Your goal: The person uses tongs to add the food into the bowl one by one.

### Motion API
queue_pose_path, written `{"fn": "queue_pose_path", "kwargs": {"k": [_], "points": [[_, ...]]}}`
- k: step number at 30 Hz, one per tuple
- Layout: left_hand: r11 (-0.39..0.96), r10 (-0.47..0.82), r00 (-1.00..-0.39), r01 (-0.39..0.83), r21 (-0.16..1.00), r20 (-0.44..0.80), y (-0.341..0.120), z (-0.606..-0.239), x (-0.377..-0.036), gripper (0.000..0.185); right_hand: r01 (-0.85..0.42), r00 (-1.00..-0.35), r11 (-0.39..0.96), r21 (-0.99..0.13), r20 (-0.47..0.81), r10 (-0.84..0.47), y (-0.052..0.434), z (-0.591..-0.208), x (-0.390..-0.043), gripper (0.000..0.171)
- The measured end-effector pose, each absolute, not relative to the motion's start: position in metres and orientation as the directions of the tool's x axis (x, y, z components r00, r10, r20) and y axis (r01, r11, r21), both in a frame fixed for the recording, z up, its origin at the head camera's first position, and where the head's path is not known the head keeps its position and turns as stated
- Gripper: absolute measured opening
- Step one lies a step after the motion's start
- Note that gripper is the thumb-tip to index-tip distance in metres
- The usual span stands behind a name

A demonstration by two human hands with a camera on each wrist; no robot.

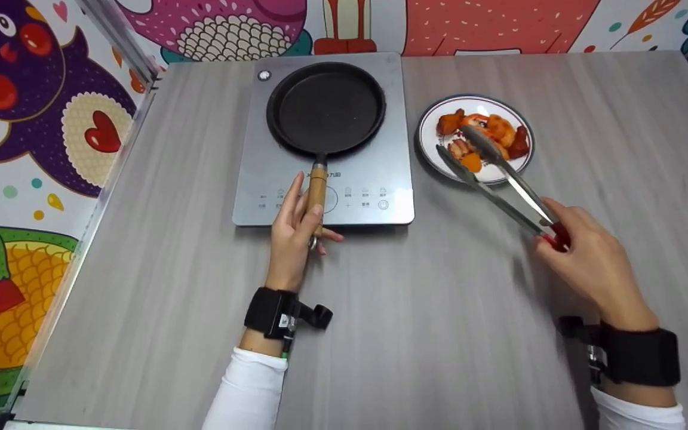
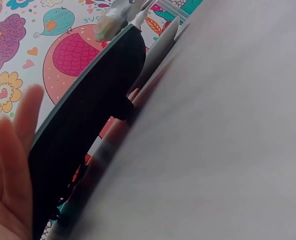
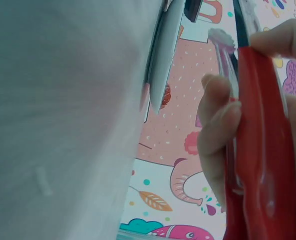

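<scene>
two hands: pan handle, tongs; cooktop labels unreadable.

The round black frying pan is showing a light brown wooden handle; the silver metal tongs are wearing red grips, over orange-red food pieces.
</scene>
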State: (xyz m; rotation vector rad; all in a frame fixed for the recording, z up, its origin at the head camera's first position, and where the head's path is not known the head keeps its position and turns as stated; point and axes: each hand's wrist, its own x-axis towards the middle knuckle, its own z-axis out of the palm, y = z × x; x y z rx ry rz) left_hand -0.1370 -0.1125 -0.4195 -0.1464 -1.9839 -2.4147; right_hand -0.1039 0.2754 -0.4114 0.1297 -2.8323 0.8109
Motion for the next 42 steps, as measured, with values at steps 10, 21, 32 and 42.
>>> {"fn": "queue_pose_path", "kwargs": {"k": [10,21,32,42], "points": [[-0.18,0.05,-0.996,0.068,0.981,0.078,-0.114,-0.419,-0.137,0.063,-0.102,-0.992,0.887,-0.45,0.117,-0.054,0.273,-0.394,-0.146,0.059],[-0.17,0.059,-0.997,0.045,0.984,0.056,-0.109,-0.423,-0.137,0.06,-0.095,-0.995,0.905,-0.415,0.046,-0.083,0.281,-0.398,-0.179,0.06],[-0.164,0.051,-0.996,0.06,0.985,0.069,-0.112,-0.42,-0.138,0.059,-0.089,-0.994,0.911,-0.403,-0.028,-0.11,0.27,-0.388,-0.2,0.061],[-0.161,0.051,-0.996,0.063,0.985,0.072,-0.111,-0.419,-0.138,0.061,-0.095,-0.985,0.928,-0.361,-0.103,-0.141,0.264,-0.383,-0.212,0.063]]}}
